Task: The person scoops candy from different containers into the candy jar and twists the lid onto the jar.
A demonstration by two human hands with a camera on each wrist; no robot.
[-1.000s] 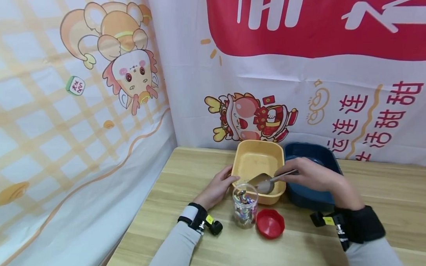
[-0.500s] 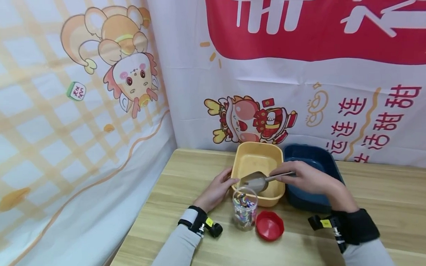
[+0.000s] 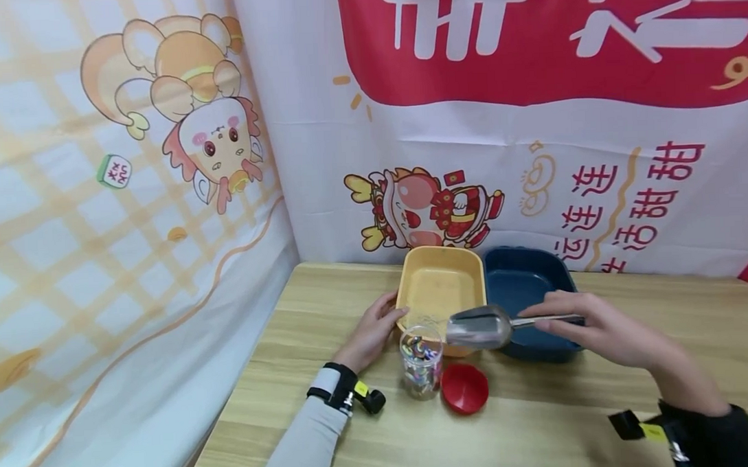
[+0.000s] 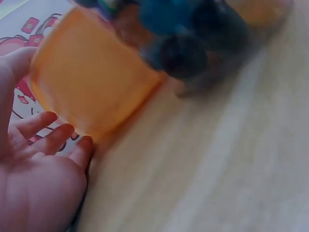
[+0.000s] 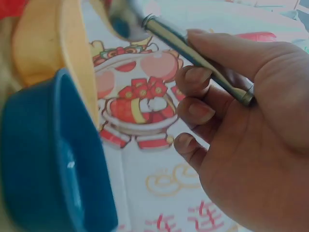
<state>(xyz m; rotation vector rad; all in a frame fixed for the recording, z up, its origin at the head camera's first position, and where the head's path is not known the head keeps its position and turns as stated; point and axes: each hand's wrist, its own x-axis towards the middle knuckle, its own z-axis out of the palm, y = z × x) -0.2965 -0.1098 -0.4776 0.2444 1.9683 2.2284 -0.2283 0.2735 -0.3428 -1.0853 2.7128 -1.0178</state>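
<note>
My right hand grips the thin handle of a metal scoop, as the right wrist view shows with the handle between thumb and fingers. The scoop's blade points left, over the near right part of a yellow tub and close to the rim of a clear jar. Small multicoloured pieces fill much of the jar. My left hand holds the yellow tub by its left side, thumb over the rim and fingers against the outer wall.
A dark blue tub stands right beside the yellow one. A red lid lies on the wooden table to the right of the jar. Printed cloth hangs behind and along the left.
My right hand has moved to the right with the scoop, lifting it out from inside the yellow tub. My left hand stays on the tub; the jar and lid stay put.
</note>
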